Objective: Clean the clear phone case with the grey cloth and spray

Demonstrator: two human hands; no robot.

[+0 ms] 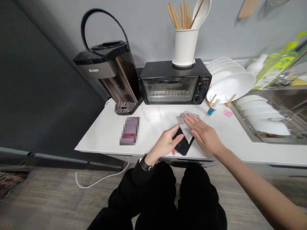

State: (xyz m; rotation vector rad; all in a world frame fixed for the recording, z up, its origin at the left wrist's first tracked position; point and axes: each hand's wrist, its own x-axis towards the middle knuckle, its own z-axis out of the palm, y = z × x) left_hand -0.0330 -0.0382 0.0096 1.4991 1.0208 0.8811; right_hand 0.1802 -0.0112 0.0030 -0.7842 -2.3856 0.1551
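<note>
A flat black device like a phone (pixel 182 146) lies at the counter's front edge. My left hand (pixel 166 142), with a dark watch on the wrist, grips its left side, thumb on top and fingers at the edge and below. A thin, pale translucent cloth or film (pixel 187 129) covers the device's upper part and bunches up beyond it. On this sheet my right hand (pixel 201 133) lies flat, fingers stretched out to the upper left. A small bottle with a blue label (pixel 211 111) stands to the right, beside a pink slip (pixel 228 113).
A blurred purplish rectangle (pixel 129 131) lies on the white counter (pixel 98 134) at left. Behind stand a water dispenser (pixel 115 73) and a toaster oven (pixel 170 91) with a white cup (pixel 185 46) on top. Plates (pixel 231 86) and a metal sink (pixel 251 127) are at right.
</note>
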